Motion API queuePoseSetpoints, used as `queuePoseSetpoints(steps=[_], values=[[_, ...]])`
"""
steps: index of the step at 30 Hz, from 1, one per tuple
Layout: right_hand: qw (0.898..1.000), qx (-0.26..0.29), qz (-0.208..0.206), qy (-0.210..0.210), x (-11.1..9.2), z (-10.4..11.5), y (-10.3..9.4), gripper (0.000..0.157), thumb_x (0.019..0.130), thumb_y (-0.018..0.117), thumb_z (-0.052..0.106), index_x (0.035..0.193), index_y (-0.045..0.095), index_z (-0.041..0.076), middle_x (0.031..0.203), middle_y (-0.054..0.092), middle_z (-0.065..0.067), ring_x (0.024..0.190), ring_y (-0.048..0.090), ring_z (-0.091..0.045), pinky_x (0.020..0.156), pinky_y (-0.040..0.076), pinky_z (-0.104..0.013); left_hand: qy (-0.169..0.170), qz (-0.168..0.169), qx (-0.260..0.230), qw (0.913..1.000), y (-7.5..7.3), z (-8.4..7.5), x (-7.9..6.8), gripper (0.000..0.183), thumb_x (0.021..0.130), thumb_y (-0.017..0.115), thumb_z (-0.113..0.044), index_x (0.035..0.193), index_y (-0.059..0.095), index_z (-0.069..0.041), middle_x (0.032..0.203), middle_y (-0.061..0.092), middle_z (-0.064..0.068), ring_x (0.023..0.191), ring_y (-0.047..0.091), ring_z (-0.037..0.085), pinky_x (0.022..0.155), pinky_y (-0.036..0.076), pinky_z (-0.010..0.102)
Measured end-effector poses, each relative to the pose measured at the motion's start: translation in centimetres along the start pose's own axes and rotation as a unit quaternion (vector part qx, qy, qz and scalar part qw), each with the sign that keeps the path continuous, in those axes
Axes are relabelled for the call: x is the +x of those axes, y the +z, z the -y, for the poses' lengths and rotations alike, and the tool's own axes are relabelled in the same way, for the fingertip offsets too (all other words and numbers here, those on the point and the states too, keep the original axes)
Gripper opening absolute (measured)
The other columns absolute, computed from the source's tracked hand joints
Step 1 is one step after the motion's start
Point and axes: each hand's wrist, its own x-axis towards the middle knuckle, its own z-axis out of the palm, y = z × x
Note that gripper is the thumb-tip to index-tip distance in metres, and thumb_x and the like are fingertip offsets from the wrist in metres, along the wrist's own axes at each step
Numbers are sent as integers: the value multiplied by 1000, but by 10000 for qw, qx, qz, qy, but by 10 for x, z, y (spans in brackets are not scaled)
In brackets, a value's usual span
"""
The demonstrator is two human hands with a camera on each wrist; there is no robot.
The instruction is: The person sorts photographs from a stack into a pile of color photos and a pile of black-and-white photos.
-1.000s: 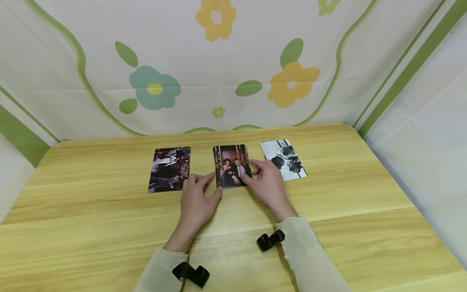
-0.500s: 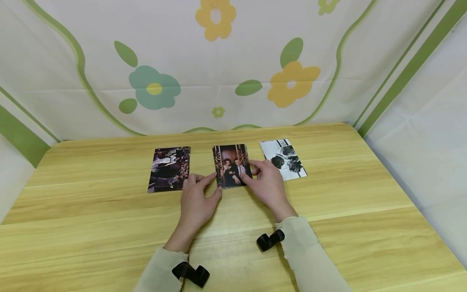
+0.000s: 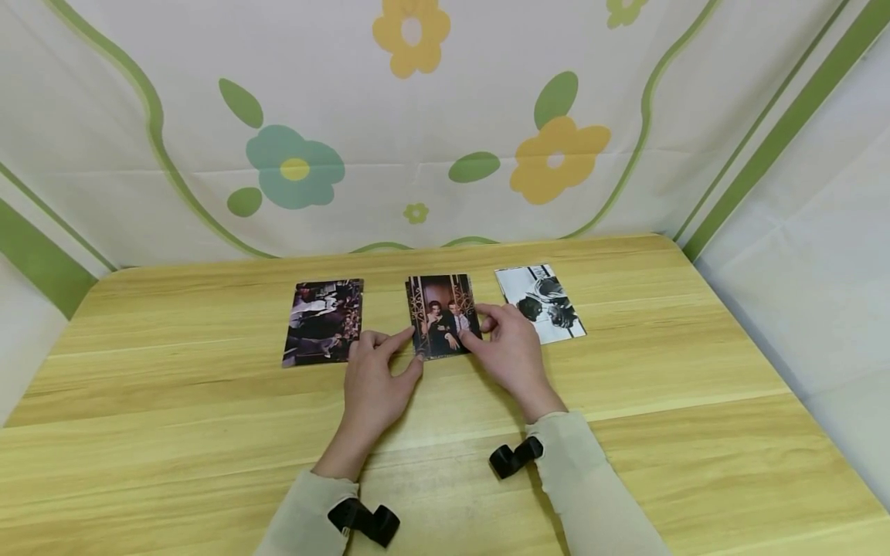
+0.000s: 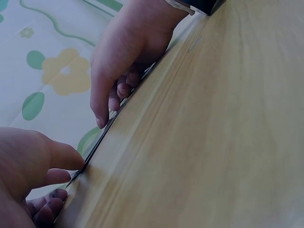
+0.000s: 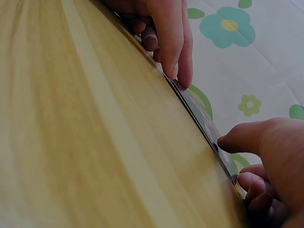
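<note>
In the head view a small stack of photo cards (image 3: 442,309) lies between my two hands, its top card showing two seated people in dark clothes. My left hand (image 3: 375,382) touches the lower left corner, index finger at the left edge and thumb at the near edge. My right hand (image 3: 511,347) pinches the right side, thumb on the top card's face and index finger at its edge. Seen edge-on in the right wrist view, the cards (image 5: 202,116) form a thin stack low on the table, with the right thumb (image 5: 242,137) pressing on it.
A dark photo card (image 3: 321,324) showing a crowd scene lies left of the stack. To the right is a black-and-white photo card (image 3: 545,301), partly behind my right hand. The wooden table (image 3: 208,455) ends at a flower-patterned white cloth (image 3: 417,123).
The top card shifts very slightly to the right over the cards beneath, so a sliver shows at the upper left. Both hands stay almost in place.
</note>
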Motion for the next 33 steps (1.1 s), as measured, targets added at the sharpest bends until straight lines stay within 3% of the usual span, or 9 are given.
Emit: queuePoseSetpoints(steps=[24, 33], values=[[10000, 55, 14, 52, 0, 0, 0, 56, 90, 85, 32, 140, 71, 11, 103, 67, -3, 77, 56, -17, 68, 44, -31, 87, -19, -11, 10000, 0, 2, -1, 43, 95, 78, -17, 137, 75, -13, 114, 59, 15, 104, 50, 31, 85, 41, 42], [9993, 351, -13, 152, 0, -1, 1, 56, 90, 85, 29, 141, 70, 13, 105, 69, -3, 79, 56, -17, 69, 45, -29, 93, -1, -1, 10000, -1, 2, -2, 43, 96, 77, -18, 139, 74, -13, 115, 60, 15, 105, 51, 30, 84, 40, 40]])
